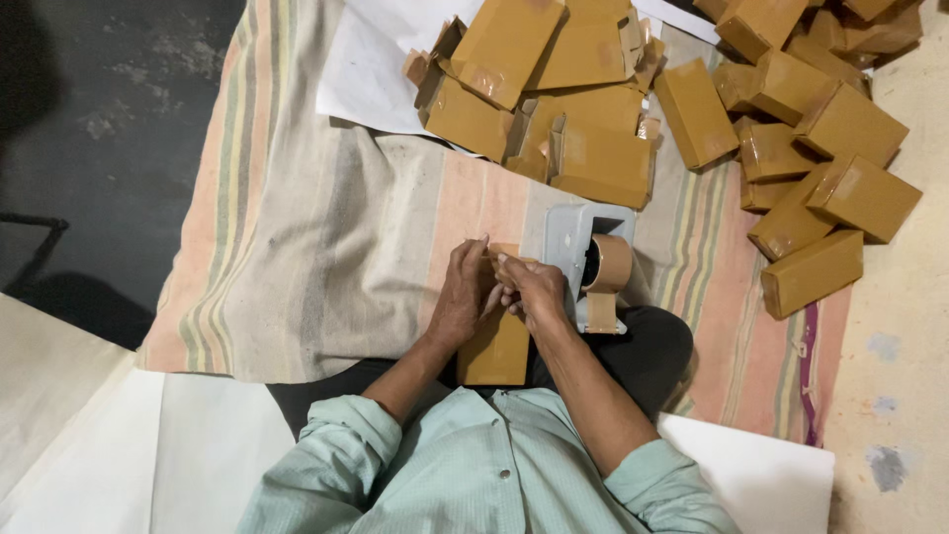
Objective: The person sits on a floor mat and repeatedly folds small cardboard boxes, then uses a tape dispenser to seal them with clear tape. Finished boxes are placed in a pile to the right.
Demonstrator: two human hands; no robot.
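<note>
Box sits in our lap; left hand and right hand pinch its top flap. Light, stiff cardboard, crushable; we'd hold its long sides. Tape dispenser just beside.

A small brown cardboard box lies lengthwise over the person's lap, its near end towards the pale green shirt and its far end pointing away from it. It is long, flat-sided and plain. The far end is covered by both hands, which close over its end flap; the near half shows bare.
</note>
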